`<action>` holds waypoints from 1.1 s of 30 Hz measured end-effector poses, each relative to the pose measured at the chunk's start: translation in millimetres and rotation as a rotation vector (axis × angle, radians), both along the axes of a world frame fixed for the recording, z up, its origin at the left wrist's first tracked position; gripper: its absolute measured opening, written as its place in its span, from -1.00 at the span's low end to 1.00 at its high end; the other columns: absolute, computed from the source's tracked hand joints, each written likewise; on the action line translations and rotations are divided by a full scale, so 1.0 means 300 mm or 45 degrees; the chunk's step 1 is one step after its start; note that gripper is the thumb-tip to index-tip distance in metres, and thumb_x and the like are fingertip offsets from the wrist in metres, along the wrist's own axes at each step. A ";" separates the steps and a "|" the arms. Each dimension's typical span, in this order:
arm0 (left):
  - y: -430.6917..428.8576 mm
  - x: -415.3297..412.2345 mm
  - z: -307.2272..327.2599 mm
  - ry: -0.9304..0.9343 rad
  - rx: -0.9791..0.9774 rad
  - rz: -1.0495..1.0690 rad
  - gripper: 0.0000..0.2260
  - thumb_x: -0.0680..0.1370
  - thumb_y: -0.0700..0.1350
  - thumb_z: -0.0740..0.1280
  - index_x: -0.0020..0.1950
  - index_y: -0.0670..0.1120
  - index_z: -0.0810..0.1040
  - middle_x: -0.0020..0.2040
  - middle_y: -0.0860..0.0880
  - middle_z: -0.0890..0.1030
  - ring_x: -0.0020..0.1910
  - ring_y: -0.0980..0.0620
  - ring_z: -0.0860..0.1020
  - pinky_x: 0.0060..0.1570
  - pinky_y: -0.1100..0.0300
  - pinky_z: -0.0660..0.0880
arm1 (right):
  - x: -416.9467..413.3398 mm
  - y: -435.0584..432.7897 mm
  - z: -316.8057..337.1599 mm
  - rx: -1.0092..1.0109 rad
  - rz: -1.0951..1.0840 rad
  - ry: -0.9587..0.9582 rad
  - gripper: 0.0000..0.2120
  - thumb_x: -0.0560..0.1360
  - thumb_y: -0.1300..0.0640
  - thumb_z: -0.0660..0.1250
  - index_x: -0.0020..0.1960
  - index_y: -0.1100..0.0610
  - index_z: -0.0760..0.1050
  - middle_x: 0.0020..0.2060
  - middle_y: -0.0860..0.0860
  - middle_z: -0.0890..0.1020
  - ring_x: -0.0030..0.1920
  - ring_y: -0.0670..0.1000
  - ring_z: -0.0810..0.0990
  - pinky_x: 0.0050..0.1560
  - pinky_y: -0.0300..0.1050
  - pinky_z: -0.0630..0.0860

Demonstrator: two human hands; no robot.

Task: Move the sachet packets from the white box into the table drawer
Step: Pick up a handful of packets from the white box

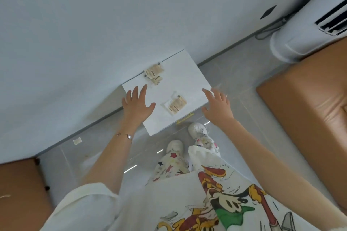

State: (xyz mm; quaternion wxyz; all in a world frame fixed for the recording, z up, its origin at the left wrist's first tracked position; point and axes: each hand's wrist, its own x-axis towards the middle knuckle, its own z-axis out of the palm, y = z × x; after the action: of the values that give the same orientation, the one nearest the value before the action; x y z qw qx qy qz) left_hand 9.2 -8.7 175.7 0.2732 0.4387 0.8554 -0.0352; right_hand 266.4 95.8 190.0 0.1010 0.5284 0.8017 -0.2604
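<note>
The white table (75, 43) is filling the upper left of the view, and one white drawer (187, 80) is standing pulled out from under its near edge, over the grey tiled floor (234, 73). Two brown padded seats are framing the scene, one on the right (309, 103) and one in the lower left corner (18, 193). One white round appliance (308, 32) with dark slots is standing by the wall at the upper right.

The person is standing in front of the drawer, with two white shoes showing below it, the left shoe (175, 146) and the right shoe (197, 129).

Both hands are reaching out with the fingers spread wide, and neither is holding anything. The left hand (136, 101) is hovering over the left front part of the drawer. The right hand (217, 107) is at the drawer's right edge. I cannot tell if either hand is touching it.

The sachet packets are lying on the drawer bottom in two places. Two beige ones (155, 73) are overlapping at the back, right by the table edge. One more (175, 105), in a clear wrapper, is lying near the front between the two hands — maybe a second is under it, I cannot tell.

One yellowish handle (185, 118) is sitting on the drawer front, and one thin bracelet (128, 136) is hanging on the left wrist.
</note>
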 end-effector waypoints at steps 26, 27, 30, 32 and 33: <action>0.566 -0.165 -1.060 0.053 0.275 1.191 -0.21 0.52 0.32 0.20 0.58 -0.10 0.04 0.56 -0.11 0.10 0.52 -0.14 0.06 0.42 -0.07 0.05 | -0.356 0.272 -1.053 -0.109 0.745 -0.095 -0.18 0.42 -0.24 0.38 0.55 -0.08 0.08 0.55 0.12 -0.01 0.55 0.16 -0.11 0.48 0.13 0.00; 0.572 -0.159 -1.077 0.099 0.250 1.192 -0.20 0.51 0.34 0.19 0.57 -0.11 0.05 0.56 -0.10 0.09 0.52 -0.14 0.06 0.41 -0.06 0.05 | -0.346 0.272 -1.061 -0.097 0.733 -0.021 -0.24 0.41 -0.21 0.41 0.51 -0.06 0.21 0.54 0.12 0.06 0.55 0.17 -0.04 0.47 0.13 0.01; 0.570 -0.140 -1.111 0.096 0.307 1.165 -0.28 0.53 0.30 0.21 0.56 -0.03 0.11 0.58 -0.11 0.03 0.55 -0.15 -0.02 0.45 -0.09 -0.06 | -0.318 0.283 -1.077 -0.092 0.620 0.157 -0.53 0.39 -0.07 0.48 0.24 0.04 0.50 0.43 0.08 0.30 0.47 0.15 0.19 0.41 0.07 0.13; 0.554 -0.129 -1.121 -0.006 0.405 1.137 -0.35 0.55 0.20 0.27 0.55 0.01 0.13 0.59 -0.12 -0.04 0.56 -0.14 -0.12 0.47 -0.10 -0.17 | -0.316 0.305 -1.081 -0.127 0.466 0.162 -0.61 0.40 -0.02 0.48 0.14 0.10 0.50 0.30 0.03 0.38 0.33 0.09 0.30 0.30 -0.04 0.19; 0.538 -0.123 -1.120 -0.042 0.438 1.101 -0.37 0.55 0.15 0.29 0.54 0.01 0.15 0.59 -0.13 -0.06 0.56 -0.14 -0.15 0.47 -0.09 -0.20 | -0.320 0.317 -1.079 -0.161 0.374 0.169 -0.63 0.40 0.01 0.48 0.12 0.12 0.47 0.21 0.02 0.42 0.23 0.07 0.36 0.22 -0.10 0.24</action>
State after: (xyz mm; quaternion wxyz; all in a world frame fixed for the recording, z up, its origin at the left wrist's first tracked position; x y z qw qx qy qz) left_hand -27.6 152.6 -160.4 0.1994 0.0814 0.9487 0.2313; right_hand 170.3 191.0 -133.9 0.1178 0.3797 0.8572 -0.3272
